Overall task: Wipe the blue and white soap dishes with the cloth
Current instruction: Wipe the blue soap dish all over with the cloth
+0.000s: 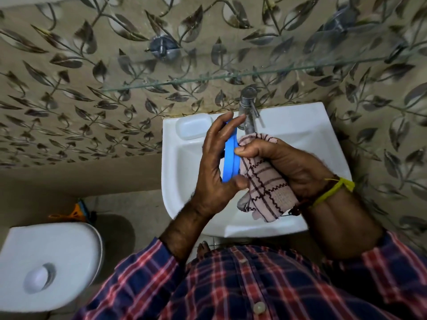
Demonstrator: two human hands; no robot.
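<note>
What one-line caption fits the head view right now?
Over the washbasin, the left hand holds the blue soap dish on edge while the right hand presses the checked cloth against it.

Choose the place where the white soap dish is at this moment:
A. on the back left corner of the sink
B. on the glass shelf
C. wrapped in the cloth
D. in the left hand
A: the white dish sits on the sink rim at its back left corner, beside the tap, while the left hand holds the blue dish and the right hand holds the cloth.
</note>
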